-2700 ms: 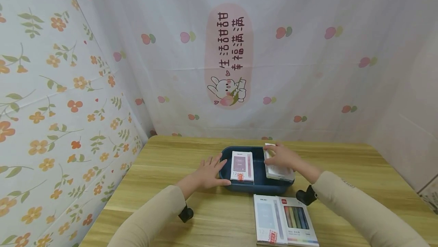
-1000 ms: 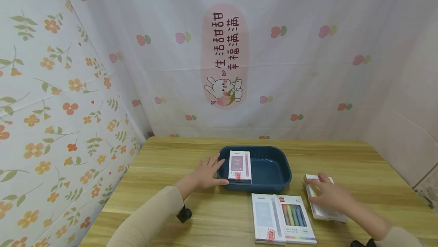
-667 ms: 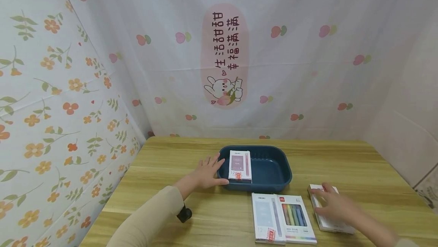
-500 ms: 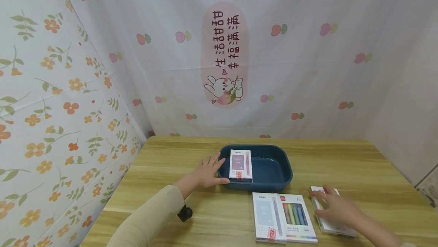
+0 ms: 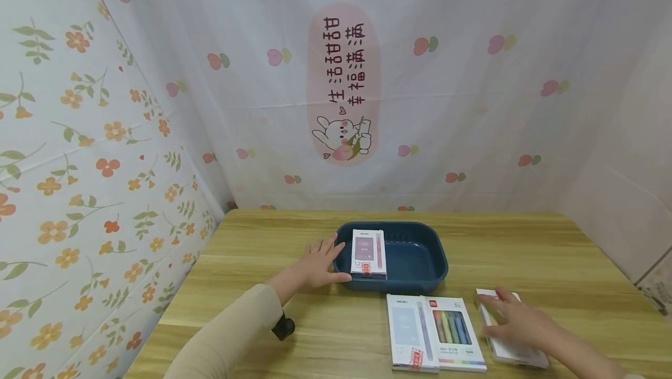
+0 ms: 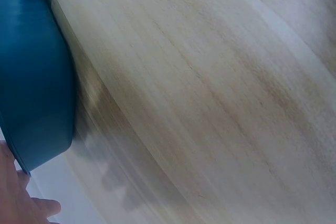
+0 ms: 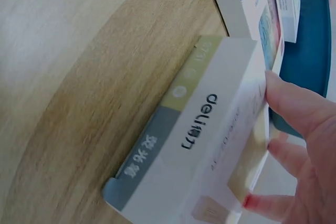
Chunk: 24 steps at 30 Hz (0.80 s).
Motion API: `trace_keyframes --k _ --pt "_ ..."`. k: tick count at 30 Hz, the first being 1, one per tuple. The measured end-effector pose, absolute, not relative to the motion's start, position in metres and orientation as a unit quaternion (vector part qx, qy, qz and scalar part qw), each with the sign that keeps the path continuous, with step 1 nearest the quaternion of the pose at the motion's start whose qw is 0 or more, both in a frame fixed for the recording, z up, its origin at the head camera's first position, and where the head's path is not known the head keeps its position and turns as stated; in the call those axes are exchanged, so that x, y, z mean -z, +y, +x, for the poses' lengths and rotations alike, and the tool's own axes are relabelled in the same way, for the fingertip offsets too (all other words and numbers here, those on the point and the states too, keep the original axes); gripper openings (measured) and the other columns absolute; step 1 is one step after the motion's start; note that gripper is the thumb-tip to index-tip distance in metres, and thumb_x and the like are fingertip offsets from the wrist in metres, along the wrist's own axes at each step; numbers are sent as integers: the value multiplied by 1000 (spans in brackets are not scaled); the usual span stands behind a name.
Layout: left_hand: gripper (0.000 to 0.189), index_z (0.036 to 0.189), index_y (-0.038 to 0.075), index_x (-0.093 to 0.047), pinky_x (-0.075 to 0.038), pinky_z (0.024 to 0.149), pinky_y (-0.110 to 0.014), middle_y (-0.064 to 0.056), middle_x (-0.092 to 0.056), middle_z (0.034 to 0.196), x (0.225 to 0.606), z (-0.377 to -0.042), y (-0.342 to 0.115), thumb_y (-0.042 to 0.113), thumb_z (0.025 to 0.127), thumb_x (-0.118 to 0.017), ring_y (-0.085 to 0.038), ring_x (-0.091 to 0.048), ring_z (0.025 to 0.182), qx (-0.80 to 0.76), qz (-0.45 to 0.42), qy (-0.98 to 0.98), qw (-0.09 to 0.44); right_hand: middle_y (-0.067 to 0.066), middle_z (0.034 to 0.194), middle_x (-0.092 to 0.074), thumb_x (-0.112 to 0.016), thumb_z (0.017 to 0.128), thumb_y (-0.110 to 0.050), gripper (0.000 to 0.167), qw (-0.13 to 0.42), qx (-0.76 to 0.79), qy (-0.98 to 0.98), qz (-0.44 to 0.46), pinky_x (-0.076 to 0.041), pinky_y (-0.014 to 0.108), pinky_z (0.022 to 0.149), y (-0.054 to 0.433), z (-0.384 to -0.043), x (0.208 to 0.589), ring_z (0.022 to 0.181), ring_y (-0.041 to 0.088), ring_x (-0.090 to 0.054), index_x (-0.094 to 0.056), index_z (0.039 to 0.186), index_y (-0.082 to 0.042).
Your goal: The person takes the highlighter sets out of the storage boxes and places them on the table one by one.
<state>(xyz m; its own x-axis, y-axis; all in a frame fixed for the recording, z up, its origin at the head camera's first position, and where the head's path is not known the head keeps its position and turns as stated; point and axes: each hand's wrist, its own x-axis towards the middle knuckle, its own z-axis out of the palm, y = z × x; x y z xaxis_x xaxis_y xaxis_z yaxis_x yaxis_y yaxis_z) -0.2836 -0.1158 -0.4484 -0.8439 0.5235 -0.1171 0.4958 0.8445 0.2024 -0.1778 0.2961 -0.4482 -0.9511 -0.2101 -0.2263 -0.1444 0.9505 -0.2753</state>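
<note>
Head view, with clock positions read about the blue tray. The tray stands on the wooden bench. The left hand lies at its 9 o'clock end, fingers spread, touching the rim and gripping nothing; such contact probably steadies the tray against sliding. Inside, toward 9 o'clock, a purple-panelled box lies printed face up, its far end apparently propped against the wall, since it looks slightly tilted.

At 5 o'clock, outside the tray, a blue-panelled box and a windowed crayon box lie flat, long edges adjoining, an arrangement that seems to leave both faces readable.

At 4 o'clock the right hand grips a white box from above. Right wrist view: thumb and fingertips bend onto its upper edges, a hold that likely leaves the underside free to meet the bench; whether the bench bears its full weight cannot be told. Its end, lettered "deli", faces the wrist.
</note>
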Motion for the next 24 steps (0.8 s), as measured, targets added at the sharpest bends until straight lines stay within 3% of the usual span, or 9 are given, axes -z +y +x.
trace_keyframes --k 19,24 --pt "88 148 19 -17 -12 105 -62 -7 -3 155 449 -285 -116 72 81 -39 -43 -12 137 -90 263 956 92 38 136 -27 -75 61 -49 86 169 155 965 -127 -42 63 72 312 -174 448 107 57 -44 -49 129 -2" --pt "89 148 19 -17 -12 105 -62 -7 -3 155 450 -286 -116 73 81 -38 -43 -13 137 -88 263 956 91 38 135 -29 -74 62 -50 86 161 139 968 -135 -31 71 79 311 -171 448 105 59 -43 -49 129 -1"
